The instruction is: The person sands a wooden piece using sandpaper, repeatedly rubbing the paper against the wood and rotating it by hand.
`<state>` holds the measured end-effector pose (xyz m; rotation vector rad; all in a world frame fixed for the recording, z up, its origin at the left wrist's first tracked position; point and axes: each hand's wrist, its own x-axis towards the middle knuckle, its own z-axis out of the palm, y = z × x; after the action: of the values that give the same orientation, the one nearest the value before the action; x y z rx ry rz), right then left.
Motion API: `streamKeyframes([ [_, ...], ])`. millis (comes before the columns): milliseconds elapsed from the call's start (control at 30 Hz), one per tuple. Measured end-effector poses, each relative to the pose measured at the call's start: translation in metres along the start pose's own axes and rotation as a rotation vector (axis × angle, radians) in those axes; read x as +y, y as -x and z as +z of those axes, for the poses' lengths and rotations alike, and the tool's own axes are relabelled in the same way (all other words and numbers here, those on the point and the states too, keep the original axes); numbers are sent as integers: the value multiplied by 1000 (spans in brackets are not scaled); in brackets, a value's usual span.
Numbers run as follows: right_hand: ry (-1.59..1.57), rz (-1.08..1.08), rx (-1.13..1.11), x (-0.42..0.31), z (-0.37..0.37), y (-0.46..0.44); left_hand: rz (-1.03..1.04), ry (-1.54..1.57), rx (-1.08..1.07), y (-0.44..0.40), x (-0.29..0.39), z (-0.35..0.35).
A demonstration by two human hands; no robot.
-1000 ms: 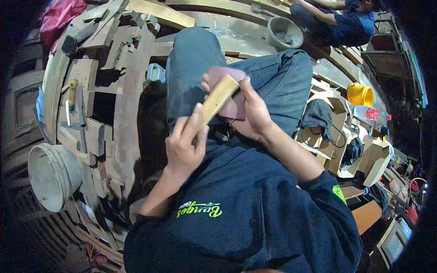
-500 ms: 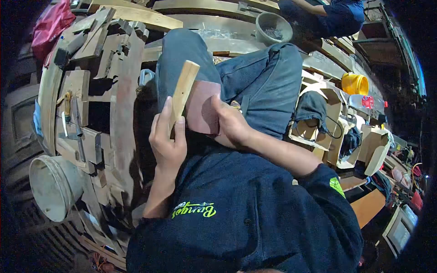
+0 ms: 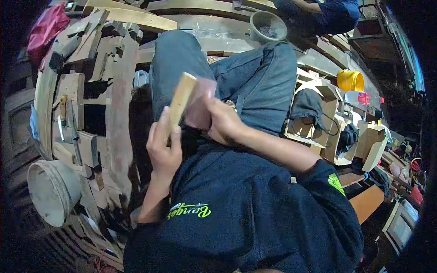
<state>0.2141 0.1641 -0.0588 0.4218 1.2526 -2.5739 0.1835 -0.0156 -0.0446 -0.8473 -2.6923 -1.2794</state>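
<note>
My left hand (image 3: 165,141) is closed round the lower end of a light wooden piece (image 3: 183,97), which tilts up and slightly right over my lap. A reddish-brown sheet (image 3: 201,102), slightly blurred, is gripped in my right hand (image 3: 223,119), with the thumb on its face. The sheet's left edge lies against or just behind the right side of the wooden piece; whether they touch is hard to tell. The fingers behind the sheet are hidden.
Wooden boards and a knife-like tool (image 3: 74,123) lie at the left, above a whitish bucket (image 3: 53,193). A grey bucket (image 3: 267,27) stands near another person (image 3: 337,17) at the top. Cardboard boxes (image 3: 369,141) and a yellow container (image 3: 350,80) are at the right.
The wooden piece and sheet have moved left from over the middle of my lap, and the piece stands steeper. Both hands keep their hold. The view has shifted slightly.
</note>
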Motion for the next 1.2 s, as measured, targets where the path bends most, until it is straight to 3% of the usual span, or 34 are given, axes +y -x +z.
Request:
streamKeyframes([
  [33, 289, 182, 24, 7, -4, 5, -12, -26, 81, -6, -4, 0],
  [67, 148, -51, -38, 22, 5, 5, -67, 5, 96, -7, 1, -1],
  [167, -100, -99, 43, -10, 4, -4, 64, -24, 1, 7, 8, 1],
  [200, 12, -273, 16, -15, -4, -13, -4, 72, -79, 15, 13, 2],
  [300, 11, -44, 90, 6, 13, 3, 32, -47, 24, 6, 4, 1],
  [333, 426, 70, -41, 1, 5, 10, -10, -35, 107, 0, 2, 1],
  [367, 511, 273, -8, 0, 5, 12, -49, -1, 109, -2, 5, -1],
  [433, 28, 133, 94, -3, 5, -2, 19, -45, 34, 5, 12, 0],
  [467, -304, -116, 33, -19, 16, -1, -57, 34, -102, 12, 21, -2],
  [500, -64, -257, -25, -25, 7, -6, -24, 110, -85, 15, 21, 3],
  [567, -257, -179, 6, -10, 21, 4, 10, -15, -42, 9, 12, 1],
  [600, 220, -7, -30, -3, 3, 11, -83, 13, 13, 1, 14, -4],
  [633, 230, -82, -24, 9, 10, 12, -50, 40, 117, -3, 8, -2],
  [700, 311, 187, -10, -8, -5, 10, 1, 6, 118, 1, 10, 0],
  [733, 2, -170, -38, -12, 6, -7, 33, 42, 51, 6, 11, 1],
  [767, -337, -171, 24, -20, 14, 1, 62, 77, -19, 10, 12, 2],
  [833, -192, -206, -33, -7, 9, -1, 41, 78, -24, 9, 10, 1],
  [900, 243, 164, -58, -5, 2, 17, -29, -20, 88, -5, 3, -5],
  [967, 246, 56, -117, 7, -3, 7, 4, -14, 134, -5, 9, -4],
  [1033, -326, -123, 11, -31, 12, 4, 50, 76, -44, 4, 20, 0],
  [1067, -376, -210, -11, -31, -2, -3, 130, 73, -47, 8, 21, 6],
  [1167, -237, -211, -96, -12, -3, 1, 59, 56, -2, -2, 15, 2],
  [1200, 267, -55, 35, -10, -7, 6, -93, 66, -3, -6, 17, -3],
])
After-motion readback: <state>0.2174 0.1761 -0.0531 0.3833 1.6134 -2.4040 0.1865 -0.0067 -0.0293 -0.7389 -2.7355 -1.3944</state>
